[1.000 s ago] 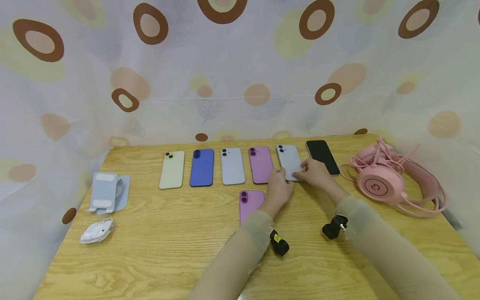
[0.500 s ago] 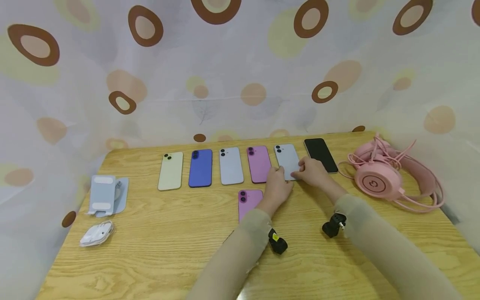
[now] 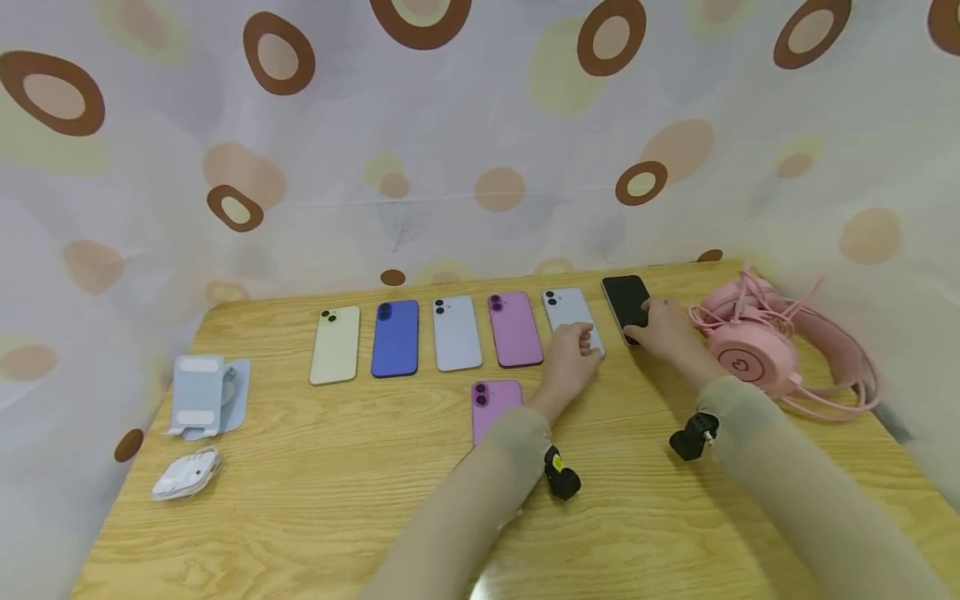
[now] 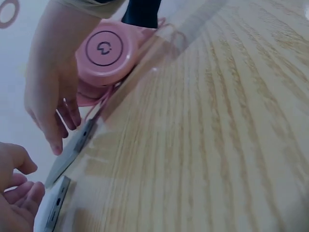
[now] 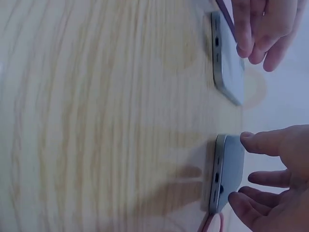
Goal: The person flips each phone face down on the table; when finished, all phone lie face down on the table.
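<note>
My left hand [image 3: 567, 367] hovers over the lower part of a pale blue phone [image 3: 567, 307], its fingers loosely curled and holding nothing. My right hand [image 3: 669, 332] reaches to the black-screened phone [image 3: 622, 298] at the right end of the row. In the right wrist view, the thumb and fingers of that right hand [image 5: 285, 179] spread over the phone [image 5: 231, 166], without a visible grip. To the left in the row lie a pink phone [image 3: 515, 329], another pale blue phone [image 3: 457, 333], a blue phone [image 3: 395, 338] and a pale yellow phone [image 3: 335, 344].
Another pink phone [image 3: 491, 404] lies nearer, partly behind my left forearm. Pink headphones [image 3: 756, 354] with coiled cable sit to the right. At the left are a light blue phone stand [image 3: 197, 393] and bundled white earphones [image 3: 186, 473]. A patterned curtain [image 3: 450, 225] borders the wooden table [image 3: 315, 500].
Both hands have let go of the right-hand pale blue phone. My right hand has moved right to the black-screened phone; my left has lifted slightly. The head view has shifted a little.
</note>
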Action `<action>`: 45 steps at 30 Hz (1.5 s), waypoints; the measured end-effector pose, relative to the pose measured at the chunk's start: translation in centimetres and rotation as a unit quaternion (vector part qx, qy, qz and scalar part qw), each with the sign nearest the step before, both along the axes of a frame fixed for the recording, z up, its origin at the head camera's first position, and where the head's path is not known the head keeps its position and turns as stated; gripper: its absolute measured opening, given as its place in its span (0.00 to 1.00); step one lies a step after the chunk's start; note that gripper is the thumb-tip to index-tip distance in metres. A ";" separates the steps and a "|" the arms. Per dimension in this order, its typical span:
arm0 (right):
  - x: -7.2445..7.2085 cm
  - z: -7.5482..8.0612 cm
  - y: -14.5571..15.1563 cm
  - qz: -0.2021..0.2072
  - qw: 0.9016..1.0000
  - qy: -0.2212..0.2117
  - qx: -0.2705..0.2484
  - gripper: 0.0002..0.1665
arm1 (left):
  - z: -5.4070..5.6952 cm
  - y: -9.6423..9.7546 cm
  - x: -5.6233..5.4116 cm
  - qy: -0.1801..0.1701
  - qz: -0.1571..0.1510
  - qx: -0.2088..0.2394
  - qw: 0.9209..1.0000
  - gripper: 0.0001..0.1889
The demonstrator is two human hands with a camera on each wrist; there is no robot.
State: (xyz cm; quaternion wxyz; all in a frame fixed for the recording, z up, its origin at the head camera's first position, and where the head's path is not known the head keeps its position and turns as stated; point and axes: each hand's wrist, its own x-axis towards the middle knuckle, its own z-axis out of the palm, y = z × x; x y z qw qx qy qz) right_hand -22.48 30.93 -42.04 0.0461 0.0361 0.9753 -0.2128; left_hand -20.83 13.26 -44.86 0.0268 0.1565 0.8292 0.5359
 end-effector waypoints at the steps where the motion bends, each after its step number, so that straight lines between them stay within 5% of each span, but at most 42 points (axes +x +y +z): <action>1: -0.1 -0.1 0.3 -0.003 1.000 -0.008 0.008 0.37 | -0.1 0.3 -0.1 0.004 -0.009 -0.001 1.000 0.20; 8: -0.2 -0.4 0.9 0.004 0.999 -0.028 0.041 0.39 | -0.3 1.9 -0.4 0.024 -0.087 -0.033 0.995 0.22; 15: 0.3 0.2 1.3 0.006 0.999 -0.028 0.014 0.34 | 0.1 2.7 0.0 0.013 -0.161 -0.045 0.986 0.19; 26: 1.0 0.3 1.8 -0.022 0.997 -0.058 -0.034 0.40 | -0.4 3.1 -0.1 -0.011 -0.169 -0.075 0.983 0.20; 45: 1.8 0.6 2.5 -0.009 0.996 -0.051 -0.074 0.29 | -0.5 3.2 0.2 -0.007 -0.146 -0.128 0.981 0.28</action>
